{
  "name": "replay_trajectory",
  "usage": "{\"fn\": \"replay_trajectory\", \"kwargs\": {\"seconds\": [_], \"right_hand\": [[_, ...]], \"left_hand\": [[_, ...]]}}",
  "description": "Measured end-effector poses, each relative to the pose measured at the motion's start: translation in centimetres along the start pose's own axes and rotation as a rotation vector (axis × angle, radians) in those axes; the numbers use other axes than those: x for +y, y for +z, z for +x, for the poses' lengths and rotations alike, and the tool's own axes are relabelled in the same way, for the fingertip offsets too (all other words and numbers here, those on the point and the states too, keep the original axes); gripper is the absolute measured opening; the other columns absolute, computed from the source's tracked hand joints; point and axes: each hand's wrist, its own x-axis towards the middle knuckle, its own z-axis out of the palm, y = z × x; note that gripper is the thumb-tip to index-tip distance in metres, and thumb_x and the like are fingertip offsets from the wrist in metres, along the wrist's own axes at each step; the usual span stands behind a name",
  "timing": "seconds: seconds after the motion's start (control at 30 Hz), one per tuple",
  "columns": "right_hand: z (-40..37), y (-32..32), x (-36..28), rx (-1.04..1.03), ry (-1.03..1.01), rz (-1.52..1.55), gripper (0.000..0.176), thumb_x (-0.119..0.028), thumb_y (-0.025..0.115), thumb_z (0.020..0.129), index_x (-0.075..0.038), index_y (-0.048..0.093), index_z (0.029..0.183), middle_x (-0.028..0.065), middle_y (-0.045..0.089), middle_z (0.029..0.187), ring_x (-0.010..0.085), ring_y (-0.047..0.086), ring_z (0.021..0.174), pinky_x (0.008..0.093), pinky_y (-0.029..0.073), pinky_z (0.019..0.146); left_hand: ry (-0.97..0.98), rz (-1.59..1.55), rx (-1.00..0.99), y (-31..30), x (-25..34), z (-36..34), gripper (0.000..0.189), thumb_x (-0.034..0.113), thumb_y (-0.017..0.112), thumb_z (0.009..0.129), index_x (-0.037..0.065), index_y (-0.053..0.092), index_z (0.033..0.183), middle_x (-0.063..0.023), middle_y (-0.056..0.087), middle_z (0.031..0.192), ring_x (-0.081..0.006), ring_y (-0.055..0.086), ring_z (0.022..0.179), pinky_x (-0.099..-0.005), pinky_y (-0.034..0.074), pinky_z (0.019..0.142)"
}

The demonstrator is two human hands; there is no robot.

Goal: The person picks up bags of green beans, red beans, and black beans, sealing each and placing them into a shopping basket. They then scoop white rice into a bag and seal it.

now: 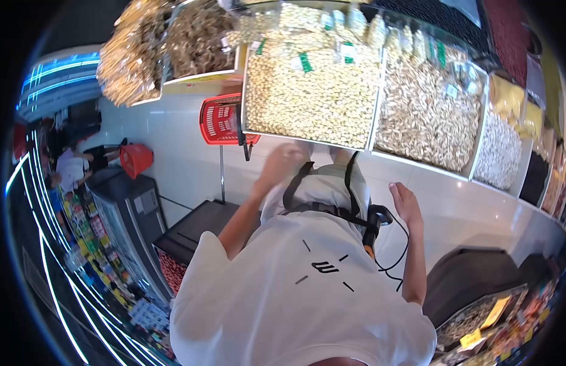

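My left hand (285,163) hangs in front of my shorts, below the front edge of a white bin of pale round beans (310,97). It is smeared by motion, so its fingers and anything in them cannot be made out. Over the floor to the right, my right hand (405,200) is held away from my body with its fingers slightly apart and nothing in it. Near it, a black device (378,216) with a cable sits at my waist. A red basket (220,119) with a black handle is beyond my left hand, beside the bean bin.
More bins stand along the front: brown-white pieces (429,113), white goods (497,152) and bagged goods (133,55). A dark display unit (203,222) is at my left, another (472,280) at my right. Far left, a person (70,169) is near a red bucket-like basket (136,160).
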Motion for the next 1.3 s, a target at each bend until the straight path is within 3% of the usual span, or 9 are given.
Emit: {"fn": "replay_trajectory", "kwargs": {"seconds": [0.1,0.23,0.3,0.33,0.47,0.6,0.8,1.03,1.3], "right_hand": [[0.6,0.9,-1.6,-0.021,-0.059,-0.025,0.040,-0.037,0.040,0.091,0.000,0.055,0.092,0.0237,0.058,0.082,0.0401,0.055,0.081,0.0428,0.043,0.072],[1.7,3.0,-3.4,-0.052,-0.117,-0.154,0.037,-0.037,0.044,0.089,-0.002,0.057,0.092,0.0210,0.061,0.084,0.0367,0.058,0.083,0.0407,0.044,0.073],[1.7,4.0,-5.0,-0.057,-0.114,-0.209,0.035,-0.035,0.046,0.088,-0.002,0.057,0.093,0.0196,0.061,0.086,0.0353,0.058,0.084,0.0404,0.045,0.074],[1.8,4.7,-5.5,-0.073,-0.097,-0.217,0.035,-0.034,0.047,0.088,-0.001,0.057,0.095,0.0209,0.061,0.086,0.0357,0.059,0.084,0.0394,0.045,0.075],[0.9,7.7,-7.2,-0.152,-0.001,-0.236,0.035,-0.032,0.049,0.087,0.000,0.058,0.098,0.0211,0.062,0.090,0.0330,0.060,0.087,0.0371,0.045,0.076],[-0.1,10.7,-8.4,-0.185,0.040,-0.247,0.034,-0.031,0.049,0.087,0.000,0.058,0.100,0.0200,0.063,0.092,0.0296,0.061,0.088,0.0349,0.046,0.077],[0.6,13.1,-10.5,-0.209,-0.005,-0.318,0.036,-0.033,0.051,0.087,0.000,0.057,0.101,0.0202,0.063,0.092,0.0295,0.061,0.089,0.0351,0.046,0.078],[4.0,16.8,-15.9,-0.118,-0.502,-0.750,0.024,-0.027,0.055,0.083,-0.006,0.056,0.094,0.0157,0.060,0.082,0.0320,0.059,0.080,0.0424,0.047,0.069],[2.5,34.0,-18.1,-0.092,-1.027,-0.585,0.027,-0.010,0.057,0.070,-0.009,0.056,0.097,0.0110,0.056,0.091,0.0293,0.055,0.091,0.0426,0.043,0.076]], "left_hand": [[-0.164,0.355,0.341,-4.0,-9.8,-1.3,0.026,0.012,0.065,0.077,0.001,0.054,0.098,-0.0136,0.058,0.093,-0.0253,0.056,0.087,-0.0341,0.045,0.078],[-0.288,0.190,0.608,-6.0,-18.0,-0.7,0.041,0.005,0.065,0.068,-0.001,0.048,0.104,-0.0190,0.053,0.093,-0.0330,0.053,0.089,-0.0391,0.043,0.077],[-0.037,0.198,0.736,-6.6,-17.0,1.0,0.046,0.004,0.067,0.064,-0.004,0.045,0.104,-0.0222,0.051,0.099,-0.0353,0.052,0.092,-0.0406,0.042,0.077],[-0.134,-0.078,0.555,-7.1,-16.7,1.8,0.040,0.004,0.064,0.067,-0.003,0.045,0.102,-0.0230,0.053,0.091,-0.0381,0.053,0.087,-0.0419,0.043,0.073],[-0.130,0.028,0.492,-7.6,-17.5,2.6,0.026,0.010,0.058,0.074,0.000,0.048,0.096,-0.0256,0.054,0.073,-0.0436,0.054,0.074,-0.0458,0.042,0.064],[-0.141,-0.096,0.543,-9.5,-18.7,-1.4,0.025,0.014,0.060,0.077,-0.002,0.052,0.095,-0.0247,0.057,0.075,-0.0415,0.057,0.075,-0.0454,0.043,0.064],[-0.371,0.035,0.278,-9.8,-21.3,-11.0,0.019,0.017,0.059,0.075,0.001,0.058,0.084,-0.0227,0.059,0.073,-0.0398,0.057,0.074,-0.0456,0.044,0.064],[-0.370,0.040,0.204,-5.0,-20.8,-16.1,0.020,0.023,0.061,0.074,0.005,0.061,0.082,-0.0187,0.061,0.075,-0.0378,0.059,0.074,-0.0456,0.046,0.066],[-0.213,0.169,0.181,2.1,-18.7,-20.4,0.021,0.022,0.056,0.076,0.002,0.059,0.079,-0.0217,0.061,0.076,-0.0406,0.057,0.075,-0.0486,0.045,0.068]]}}
